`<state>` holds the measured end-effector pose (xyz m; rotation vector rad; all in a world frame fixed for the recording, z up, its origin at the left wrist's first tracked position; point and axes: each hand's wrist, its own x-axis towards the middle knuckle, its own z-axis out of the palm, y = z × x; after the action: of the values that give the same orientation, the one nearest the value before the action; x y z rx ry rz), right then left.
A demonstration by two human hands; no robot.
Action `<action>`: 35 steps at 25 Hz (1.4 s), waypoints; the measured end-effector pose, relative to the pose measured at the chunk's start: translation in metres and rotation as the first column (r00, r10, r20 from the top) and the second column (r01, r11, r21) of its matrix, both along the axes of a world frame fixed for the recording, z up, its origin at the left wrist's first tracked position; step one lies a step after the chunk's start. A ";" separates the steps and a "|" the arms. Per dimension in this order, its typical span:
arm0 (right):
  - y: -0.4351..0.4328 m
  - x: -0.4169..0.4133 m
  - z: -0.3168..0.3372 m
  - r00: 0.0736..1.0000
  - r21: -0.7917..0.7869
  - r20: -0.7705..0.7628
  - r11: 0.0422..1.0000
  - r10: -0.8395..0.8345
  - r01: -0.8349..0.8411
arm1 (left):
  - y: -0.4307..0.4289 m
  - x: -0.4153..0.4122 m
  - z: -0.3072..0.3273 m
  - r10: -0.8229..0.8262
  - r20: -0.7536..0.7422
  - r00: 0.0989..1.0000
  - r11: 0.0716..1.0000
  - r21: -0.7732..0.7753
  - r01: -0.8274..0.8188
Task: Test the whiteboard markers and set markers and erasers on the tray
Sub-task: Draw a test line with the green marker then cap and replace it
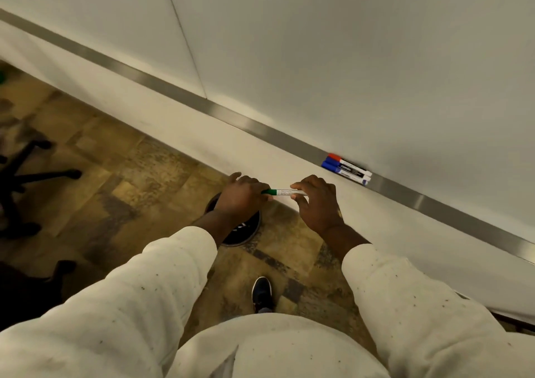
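Marker (285,192) in green lies crosswise between my two hands, held in the air on my side of the tray (162,84), lower than it and not touching it. Its long axis runs left to right, roughly along the tray's line, green cap to the left and white barrel to the right. My left hand (241,196) is curled round the cap end, fingers closed on it; my right hand (318,204) pinches the barrel between thumb and fingertips. Each hand has its own end, so I judge the step in hand concerns the cap: a pull or push straight along that axis, left hand against right. Whether the cap is fully seated I cannot tell. The board (347,59) rises just behind the tray, and my right hand is the nearer to it, so that hand would likely carry the tip up over the tray for a test stroke. Three more markers (346,169), one red-capped and two blue, lie side by side on the tray itself, to the right of my hands. A dark bin (246,233) stands on the floor on my side of the tray, under my left wrist
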<state>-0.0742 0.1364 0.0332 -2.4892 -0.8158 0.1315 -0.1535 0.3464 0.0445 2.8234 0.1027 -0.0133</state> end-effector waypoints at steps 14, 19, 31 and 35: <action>0.145 0.005 -0.044 0.957 0.019 -0.106 0.963 0.269 -0.268 | 0.119 -0.053 -0.052 0.361 -0.124 0.924 0.922 -0.104 -0.373; 0.139 0.007 -0.038 0.954 -0.040 -0.112 0.958 0.277 -0.283 | 0.121 -0.052 -0.040 0.365 -0.119 0.923 0.920 -0.107 -0.378; 0.018 -0.005 -0.010 0.990 -0.204 0.012 0.970 0.140 -0.134 | 0.010 -0.034 0.006 0.163 -0.108 0.981 0.987 0.018 -0.162; -0.053 -0.016 -0.003 0.997 -0.264 0.044 0.963 0.071 -0.057 | -0.059 -0.032 0.018 0.082 -0.116 0.990 0.995 0.063 -0.076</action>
<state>-0.0906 0.0838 0.0298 -2.7239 -0.9560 0.2098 -0.1856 0.2879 0.0628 2.8736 0.2457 -0.1629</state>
